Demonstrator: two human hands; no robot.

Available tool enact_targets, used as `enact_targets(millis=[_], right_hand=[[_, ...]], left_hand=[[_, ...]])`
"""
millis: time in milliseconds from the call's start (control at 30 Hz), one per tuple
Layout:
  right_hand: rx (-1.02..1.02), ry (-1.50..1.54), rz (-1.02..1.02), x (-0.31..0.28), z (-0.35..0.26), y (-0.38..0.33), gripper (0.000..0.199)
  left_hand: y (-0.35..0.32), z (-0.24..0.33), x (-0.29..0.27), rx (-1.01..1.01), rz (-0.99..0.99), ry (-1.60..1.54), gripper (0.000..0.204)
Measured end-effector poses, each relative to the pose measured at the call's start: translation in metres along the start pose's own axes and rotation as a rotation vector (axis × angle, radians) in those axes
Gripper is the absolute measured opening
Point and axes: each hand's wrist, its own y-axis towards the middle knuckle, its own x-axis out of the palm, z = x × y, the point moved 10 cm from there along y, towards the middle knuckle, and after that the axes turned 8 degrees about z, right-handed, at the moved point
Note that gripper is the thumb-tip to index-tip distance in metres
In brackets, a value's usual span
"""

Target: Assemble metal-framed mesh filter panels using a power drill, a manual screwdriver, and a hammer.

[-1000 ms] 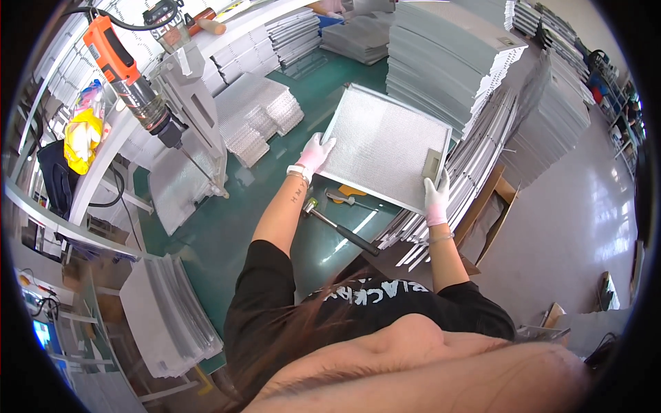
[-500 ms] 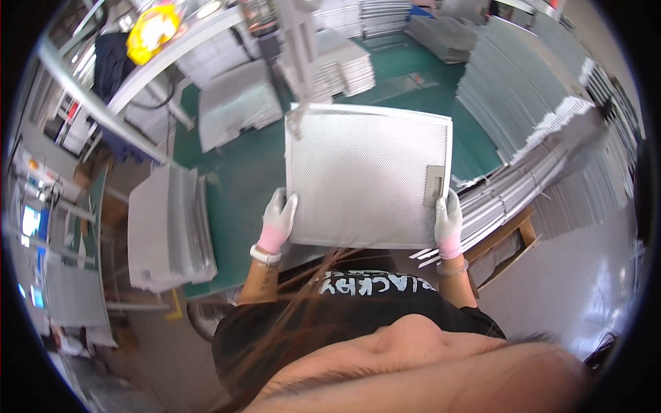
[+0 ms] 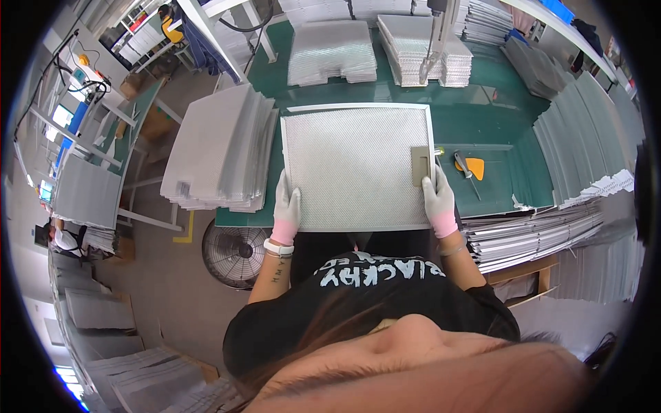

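Note:
A framed metal mesh filter panel (image 3: 354, 186) is held out in front of me, over the near edge of the green worktable (image 3: 475, 110). My left hand (image 3: 286, 206), in a white and pink glove, grips the panel's left edge near its lower corner. On the opposite edge my right hand (image 3: 439, 204), gloved alike, is closed just below a greyish latch plate (image 3: 419, 167) set in the mesh. Some fingers of both hands are hidden beneath the panel. Close to its left edge stands a stack of flat mesh sheets (image 3: 213, 148).
Further stacks of mesh sheets (image 3: 332, 51) lie at the table's back. Tall piles of panels (image 3: 582, 148) rise on the right, above bundled metal strips (image 3: 533, 237). A tool (image 3: 463, 164) lies by an orange-yellow piece (image 3: 474, 167). A floor fan (image 3: 237, 253) stands at lower left.
The view has swung left, bringing the fan and the table tool into sight. The panel, still in both hands, has moved left, nearer the left stack of sheets.

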Motion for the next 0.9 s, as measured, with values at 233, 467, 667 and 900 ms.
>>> enact_targets(millis=[233,467,667,900], right_hand=[[-0.01,-0.043,0.005,0.023,0.039,0.034,0.043],[-0.016,-0.017,0.036,0.051,0.064,0.104,0.045],[-0.016,0.114,0.031,0.042,0.041,0.107,0.046],[-0.106,0.23,0.003,-0.007,0.023,0.011,0.045]], left_hand=[[0.027,0.002,0.019,0.039,-0.07,-0.123,0.066],[0.098,-0.021,0.059,-0.038,-0.158,-0.181,0.067],[0.11,0.016,0.048,0.026,-0.122,-0.358,0.066],[-0.009,-0.012,-0.01,-0.041,0.097,-0.542,0.044]])
